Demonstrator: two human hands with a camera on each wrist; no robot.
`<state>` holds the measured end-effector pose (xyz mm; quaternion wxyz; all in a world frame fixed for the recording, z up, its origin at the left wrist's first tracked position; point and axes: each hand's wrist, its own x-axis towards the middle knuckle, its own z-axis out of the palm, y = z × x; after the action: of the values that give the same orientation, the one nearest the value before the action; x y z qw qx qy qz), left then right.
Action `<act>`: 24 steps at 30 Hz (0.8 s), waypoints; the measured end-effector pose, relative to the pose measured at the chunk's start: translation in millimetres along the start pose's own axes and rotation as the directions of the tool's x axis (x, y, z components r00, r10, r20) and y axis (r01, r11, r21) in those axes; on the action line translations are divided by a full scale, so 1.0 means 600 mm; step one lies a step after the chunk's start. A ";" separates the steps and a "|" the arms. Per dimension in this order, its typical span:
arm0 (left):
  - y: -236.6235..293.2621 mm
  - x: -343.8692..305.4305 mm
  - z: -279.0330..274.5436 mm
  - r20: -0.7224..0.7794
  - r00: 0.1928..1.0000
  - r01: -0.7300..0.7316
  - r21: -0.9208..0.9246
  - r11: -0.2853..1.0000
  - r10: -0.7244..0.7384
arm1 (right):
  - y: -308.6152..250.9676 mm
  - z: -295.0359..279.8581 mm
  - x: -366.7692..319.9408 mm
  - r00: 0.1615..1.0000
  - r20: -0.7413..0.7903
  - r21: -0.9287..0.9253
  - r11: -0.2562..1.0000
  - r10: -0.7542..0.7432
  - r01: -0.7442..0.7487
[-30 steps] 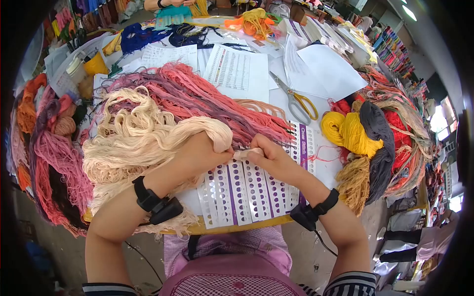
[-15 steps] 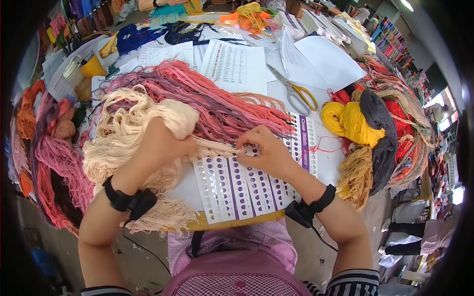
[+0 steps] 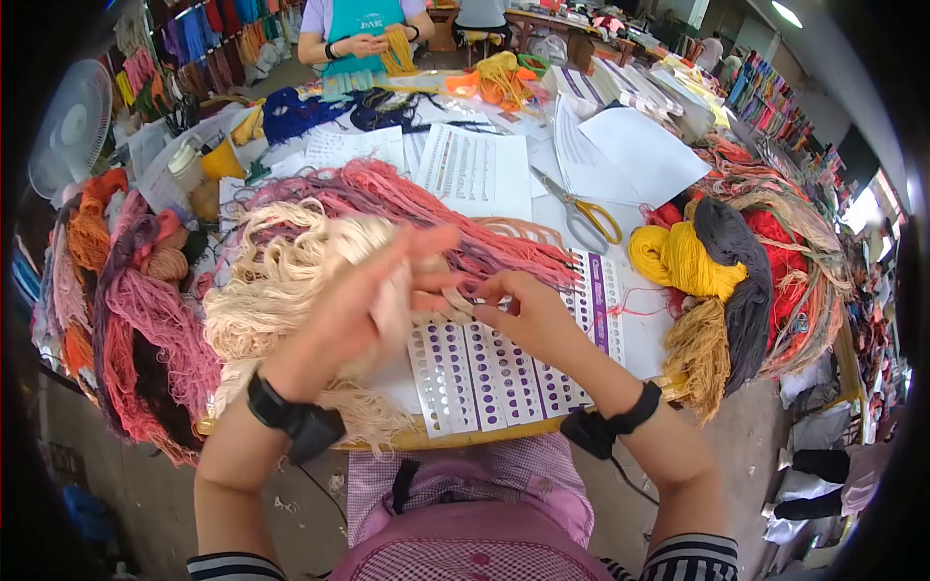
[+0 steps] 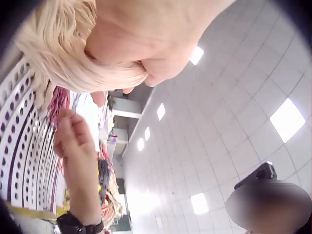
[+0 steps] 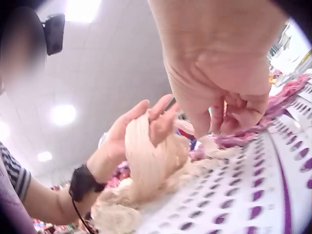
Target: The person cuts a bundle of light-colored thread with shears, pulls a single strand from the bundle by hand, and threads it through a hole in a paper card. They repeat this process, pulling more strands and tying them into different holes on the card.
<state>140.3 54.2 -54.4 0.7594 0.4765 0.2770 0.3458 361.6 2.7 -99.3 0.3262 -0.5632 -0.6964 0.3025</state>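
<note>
A thick cream yarn skein [image 3: 262,290] lies spread over the left of the table. Part of it hangs as a loop [image 5: 146,156] over my left hand [image 3: 334,315], whose fingers are stretched out and blurred in the head view. Just right of them, my right hand [image 3: 533,315] pinches a cream strand between thumb and forefinger at the upper edge of the punched cards [image 3: 480,373]. These white cards carry rows of holes and purple stripes. Cream strands run along their top edge. Behind lies a long bundle of pink and plum yarn [image 3: 417,203].
Yellow-handled scissors [image 3: 586,213] and printed sheets [image 3: 475,169] lie farther back. To the right are a yellow skein [image 3: 688,257] and a dark grey one [image 3: 736,290]. Orange and pink yarn [image 3: 155,300] hangs at the left edge. Across the table, a person in a teal apron [image 3: 363,34] handles yellow yarn.
My left hand went left with the cream loop, then came back right beside my right hand, its fingers now stretched out. My right hand stays pinching at the cards. The head view has tilted up.
</note>
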 end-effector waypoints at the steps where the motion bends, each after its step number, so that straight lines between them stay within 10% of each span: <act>1: -0.010 -0.009 0.029 0.028 1.000 0.002 -0.085 0.996 0.000 | -0.024 0.002 -0.003 1.000 -0.006 0.002 1.000 -0.009 0.009; 3: -0.029 -0.021 0.061 0.067 0.998 0.013 -0.164 0.986 -0.002 | -0.057 0.011 -0.014 0.997 0.075 0.615 0.788 -0.037 -0.017; 10: -0.035 -0.035 0.082 0.168 0.982 -0.080 -0.018 0.997 0.082 | -0.057 0.007 -0.063 0.999 0.011 0.743 0.668 0.042 -0.036; 12: -0.034 -0.040 0.070 -0.031 0.991 0.135 0.358 0.924 -0.133 | -0.054 0.004 -0.074 0.994 0.046 0.769 0.632 0.095 -0.096; 15: -0.028 -0.046 0.083 -0.047 0.999 0.024 0.481 0.876 -0.001 | -0.049 0.003 -0.083 0.999 0.023 0.741 0.671 0.032 -0.038; 24: -0.054 -0.034 0.085 0.005 0.996 -0.083 0.211 0.974 0.084 | -0.024 0.010 -0.080 0.999 -0.024 0.777 0.628 -0.035 0.041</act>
<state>174.9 1.0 -62.4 0.6887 0.5651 0.2933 0.3469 356.1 -47.5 -97.1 0.5453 -0.3540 -0.5089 0.5643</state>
